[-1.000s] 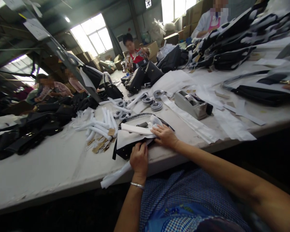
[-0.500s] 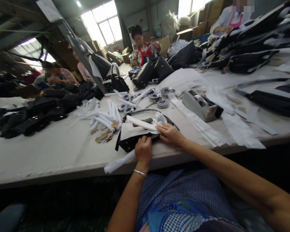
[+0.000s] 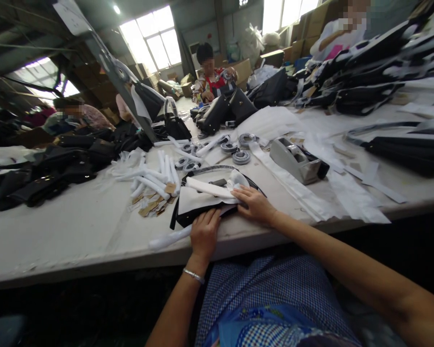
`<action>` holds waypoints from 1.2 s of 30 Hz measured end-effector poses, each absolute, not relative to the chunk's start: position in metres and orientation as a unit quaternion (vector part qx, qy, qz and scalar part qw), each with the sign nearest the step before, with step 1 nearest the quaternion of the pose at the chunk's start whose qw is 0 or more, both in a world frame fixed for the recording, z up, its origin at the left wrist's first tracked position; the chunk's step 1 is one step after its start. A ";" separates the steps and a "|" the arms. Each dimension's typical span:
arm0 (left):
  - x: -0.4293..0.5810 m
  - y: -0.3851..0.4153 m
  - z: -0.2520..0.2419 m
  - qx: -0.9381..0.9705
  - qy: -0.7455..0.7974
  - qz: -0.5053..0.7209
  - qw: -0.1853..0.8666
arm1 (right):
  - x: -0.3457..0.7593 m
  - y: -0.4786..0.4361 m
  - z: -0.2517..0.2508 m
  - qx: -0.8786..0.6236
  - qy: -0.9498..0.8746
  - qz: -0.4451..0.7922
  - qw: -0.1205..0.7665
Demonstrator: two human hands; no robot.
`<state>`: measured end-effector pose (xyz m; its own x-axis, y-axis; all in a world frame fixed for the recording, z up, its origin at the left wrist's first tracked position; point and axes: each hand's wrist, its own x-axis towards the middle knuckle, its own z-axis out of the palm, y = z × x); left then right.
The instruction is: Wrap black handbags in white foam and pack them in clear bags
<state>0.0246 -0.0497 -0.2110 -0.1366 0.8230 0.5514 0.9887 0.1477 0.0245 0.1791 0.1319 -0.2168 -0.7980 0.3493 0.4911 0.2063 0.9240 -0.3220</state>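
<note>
A black handbag (image 3: 185, 216) lies on the table in front of me, with white wrapping over its upper side. A white paper roll (image 3: 207, 187) rests across it, and its handle (image 3: 217, 168) arches behind. My right hand (image 3: 255, 205) grips the bag's right end, fingers over the crumpled white wrapping and thumb lower down. My left hand (image 3: 205, 233) lies against the near side of the bag, fingers stretched forward and close together. Beside that hand a white wrapped strip (image 3: 169, 239) sticks out to the left near the table edge.
White tubes (image 3: 154, 180) and brown card scraps (image 3: 154, 206) lie left of the bag. Coiled wrapped straps (image 3: 241, 157) are behind it. A grey tape dispenser (image 3: 296, 161) stands to the right. Black bags (image 3: 43, 180) are piled left. A co-worker (image 3: 211, 79) sits across the table.
My left hand has shifted slightly left and toward me, its curled fingers now straighter. The white strip beside it has moved left. My right hand stays on the bag's right end.
</note>
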 end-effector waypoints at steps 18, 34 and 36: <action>0.029 -0.015 -0.228 -0.655 -0.698 -0.212 0.195 | 0.178 0.134 -0.218 -0.130 -0.938 0.127 0.297; -0.001 -0.045 -0.221 -0.683 -0.663 -0.207 0.227 | 0.181 0.135 -0.217 -0.118 -0.934 0.147 0.303; -0.001 -0.039 -0.223 -0.691 -0.656 -0.205 0.224 | 0.181 0.135 -0.218 -0.110 -0.933 0.146 0.311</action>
